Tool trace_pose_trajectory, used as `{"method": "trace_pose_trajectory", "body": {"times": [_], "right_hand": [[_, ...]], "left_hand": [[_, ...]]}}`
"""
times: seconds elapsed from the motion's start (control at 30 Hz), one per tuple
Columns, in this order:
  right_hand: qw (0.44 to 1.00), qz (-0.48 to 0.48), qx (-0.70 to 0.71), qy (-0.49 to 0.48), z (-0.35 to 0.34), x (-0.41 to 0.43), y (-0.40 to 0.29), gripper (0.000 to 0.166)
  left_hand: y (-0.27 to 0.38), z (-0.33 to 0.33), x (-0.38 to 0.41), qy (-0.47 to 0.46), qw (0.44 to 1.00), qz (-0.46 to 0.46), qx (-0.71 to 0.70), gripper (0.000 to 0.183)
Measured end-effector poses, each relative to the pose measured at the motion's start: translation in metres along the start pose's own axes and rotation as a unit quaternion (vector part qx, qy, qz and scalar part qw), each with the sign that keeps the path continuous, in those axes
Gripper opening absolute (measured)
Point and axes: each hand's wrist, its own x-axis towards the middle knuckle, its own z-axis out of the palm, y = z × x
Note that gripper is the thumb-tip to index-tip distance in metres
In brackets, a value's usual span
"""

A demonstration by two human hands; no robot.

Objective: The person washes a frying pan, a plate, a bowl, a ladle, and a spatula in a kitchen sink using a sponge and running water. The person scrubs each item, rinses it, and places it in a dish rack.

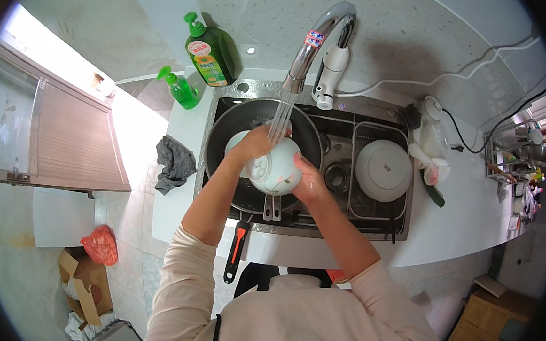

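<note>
Between my hands a white bowl (280, 170) with a floral pattern is tipped so that its base faces up and to the left. My left hand (258, 142) reaches over its far rim, fingertips partly hidden under the running water (281, 117). On the near right side my right hand (310, 179) grips the bowl, thumb on its outer wall. Below it sits a black frying pan (216, 146) in the sink, with more white dishware (234, 142) inside, mostly covered by my hand. Water pours from the chrome faucet (296, 75).
Right of the pan, a wire basket (351, 183) holds upturned white plates (383, 170). The pan's handle (237, 250) juts over the front counter edge. Two green pump bottles (211, 55) and a grey cloth (174, 164) lie left. A cucumber-like vegetable (433, 194) rests right.
</note>
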Motion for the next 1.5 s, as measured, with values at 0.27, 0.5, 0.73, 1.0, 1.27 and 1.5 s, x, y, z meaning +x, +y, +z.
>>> {"method": "trace_pose_trajectory", "body": {"times": [0.27,0.5,0.73,1.0,1.27,1.5], "right_hand": [[0.99,-0.109,0.089,-0.016,-0.009,0.008,0.006,0.046],[0.993,-0.102,0.053,-0.022,-0.001,-0.005,0.006,0.046],[0.991,-0.117,0.063,0.011,0.008,-0.003,0.006,0.038],[0.946,-0.172,-0.272,-0.027,0.016,-0.022,0.012,0.032],[0.992,-0.092,-0.017,-0.084,0.023,-0.027,-0.003,0.041],[0.981,-0.109,0.158,-0.03,0.023,0.0,0.012,0.046]], "left_hand": [[0.051,0.055,-0.065,0.3,0.916,0.232,0.133,0.025],[0.021,0.071,-0.063,0.427,0.901,0.044,-0.061,0.026],[0.021,0.092,-0.083,0.482,0.87,0.052,-0.092,0.026],[0.05,0.049,-0.051,0.275,0.929,0.173,0.175,0.034],[-0.007,0.019,-0.034,0.111,0.796,-0.115,-0.584,0.035],[0.012,0.09,-0.061,0.478,0.869,-0.016,-0.129,0.047]]}}
